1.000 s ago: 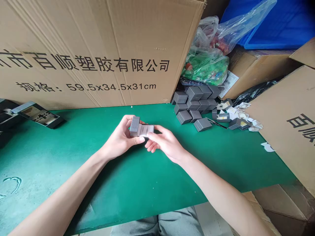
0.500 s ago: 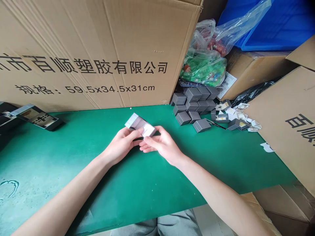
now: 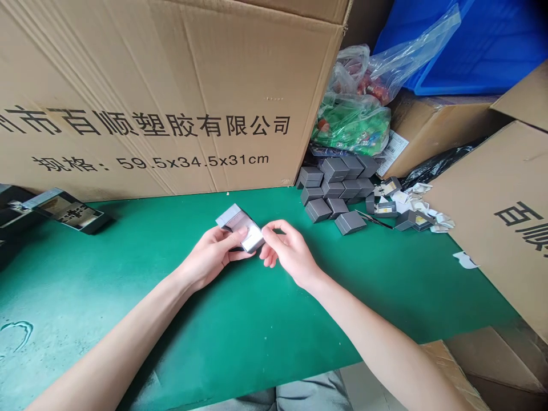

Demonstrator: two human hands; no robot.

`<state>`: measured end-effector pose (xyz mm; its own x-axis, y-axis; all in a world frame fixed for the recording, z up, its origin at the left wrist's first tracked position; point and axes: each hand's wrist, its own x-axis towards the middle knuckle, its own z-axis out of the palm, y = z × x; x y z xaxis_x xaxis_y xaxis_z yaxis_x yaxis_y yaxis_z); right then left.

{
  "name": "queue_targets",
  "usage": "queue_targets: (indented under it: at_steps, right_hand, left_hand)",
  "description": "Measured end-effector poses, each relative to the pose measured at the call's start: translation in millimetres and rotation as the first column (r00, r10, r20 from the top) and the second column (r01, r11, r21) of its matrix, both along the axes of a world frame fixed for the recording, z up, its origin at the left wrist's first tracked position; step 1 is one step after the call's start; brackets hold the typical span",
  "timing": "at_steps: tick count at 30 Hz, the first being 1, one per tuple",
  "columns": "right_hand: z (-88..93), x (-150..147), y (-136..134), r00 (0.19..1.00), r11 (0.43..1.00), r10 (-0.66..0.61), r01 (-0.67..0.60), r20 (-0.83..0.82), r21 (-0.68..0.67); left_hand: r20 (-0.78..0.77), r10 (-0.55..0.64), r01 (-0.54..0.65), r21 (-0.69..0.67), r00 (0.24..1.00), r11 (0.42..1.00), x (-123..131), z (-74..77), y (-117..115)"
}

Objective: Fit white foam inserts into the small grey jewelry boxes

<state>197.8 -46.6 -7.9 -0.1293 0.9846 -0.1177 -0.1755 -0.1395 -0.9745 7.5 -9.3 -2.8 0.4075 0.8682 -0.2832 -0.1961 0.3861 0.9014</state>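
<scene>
My left hand grips a small grey box with a white inner part showing, thumb laid across its top, just above the green table. My right hand sits right beside the box, its fingers curled with thumb and forefinger pinched near the box's right end; whether they touch it is unclear.
A large printed cardboard carton stands along the back. A pile of small grey boxes lies at the back right, with opened ones and white scraps beside it. Plastic bags, more cartons and a dark tray ring the mat.
The box has been turned and tilted in my left hand, and my right hand has shifted from under it to its right end.
</scene>
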Motion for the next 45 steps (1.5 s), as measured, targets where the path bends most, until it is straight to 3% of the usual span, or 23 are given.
queue_targets:
  at_steps: [9,14,23,31,40,45]
  right_hand:
    - [-0.1,2,2,0.998,1.000,-0.014,0.014,0.058,0.001]
    - [-2.6,8,3,0.968,0.967,-0.159,0.113,0.195,0.227]
    - [4.3,9,-1,0.909,0.910,-0.136,-0.043,0.393,0.413]
    - [0.6,9,0,0.803,0.846,-0.352,0.053,0.482,0.530]
    - [-11.5,6,1,0.649,0.729,-0.489,-0.064,0.583,0.682]
    - [-11.7,0,-4,0.623,0.659,-0.554,-0.076,0.552,0.748]
  left_hand:
    - [-0.031,-0.011,0.012,0.020,0.999,1.000,-1,-0.2,-1]
    - [-0.105,-0.083,0.083,-0.006,0.991,0.997,-2,2.2,-3]
    - [-0.199,-0.308,0.327,0.070,0.930,0.943,1,9.3,-11]
    - [-0.203,-0.239,0.238,-0.030,0.950,0.971,7,17.5,-16]
    - [-0.307,-0.069,0.098,0.080,0.949,0.992,17,16.7,-24]
    - [-0.282,-0.040,0.073,0.107,0.958,0.992,18,17.0,-24]
